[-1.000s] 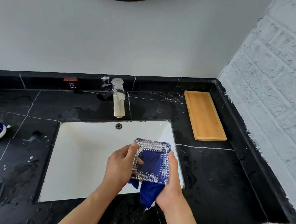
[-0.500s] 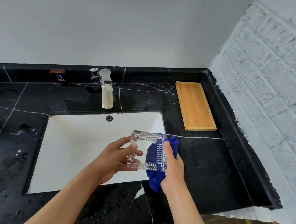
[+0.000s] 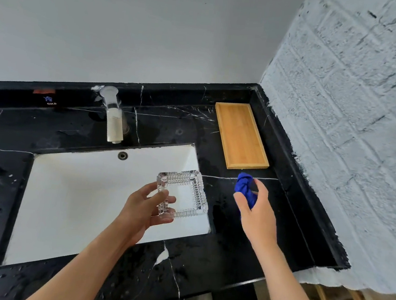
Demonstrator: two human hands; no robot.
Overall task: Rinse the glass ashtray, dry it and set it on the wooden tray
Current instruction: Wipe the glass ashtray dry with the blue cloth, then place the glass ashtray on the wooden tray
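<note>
The square clear glass ashtray (image 3: 185,193) hangs over the right end of the white sink (image 3: 77,198), and my left hand (image 3: 143,211) grips its near-left corner. To its right, my right hand (image 3: 257,213) holds a crumpled blue cloth (image 3: 245,189) above the black counter, apart from the ashtray. The wooden tray (image 3: 241,136) lies bare at the back right of the counter, just beyond the cloth.
A tall tap (image 3: 112,116) stands behind the sink. The black marble counter (image 3: 243,247) carries water drops and ends at a raised back edge. A white brick wall (image 3: 353,129) closes the right side.
My right hand has pulled the blue cloth out of the ashtray and moved right, over the counter. The left hand now holds the ashtray alone. The view has shifted right.
</note>
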